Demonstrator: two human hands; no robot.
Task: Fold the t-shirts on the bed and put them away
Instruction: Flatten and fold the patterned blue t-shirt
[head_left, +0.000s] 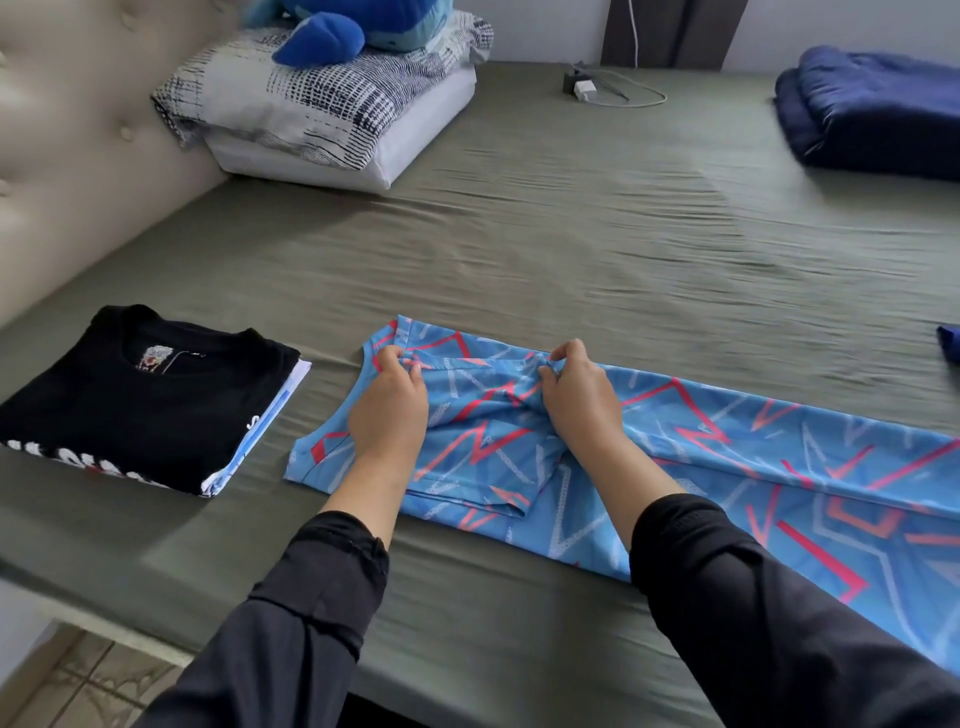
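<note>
pinching blue t-shirt (675, 457) collar, left hand (389, 410), right hand (582, 400)

On the folded black t-shirt (130, 400) at the left of the frame, white letters show along the near edge, but they are cut off and cannot be read.

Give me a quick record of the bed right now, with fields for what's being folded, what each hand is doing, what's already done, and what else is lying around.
being folded: blue patterned t-shirt, lying lengthwise on the bed sheet
left hand: pinches the fabric near the collar
right hand: pinches a gathered fold of the shirt
already folded: black t-shirt on top of a small stack, left of the blue one
also on bed: pillows, blue plush toy, folded navy blanket, charger
</note>
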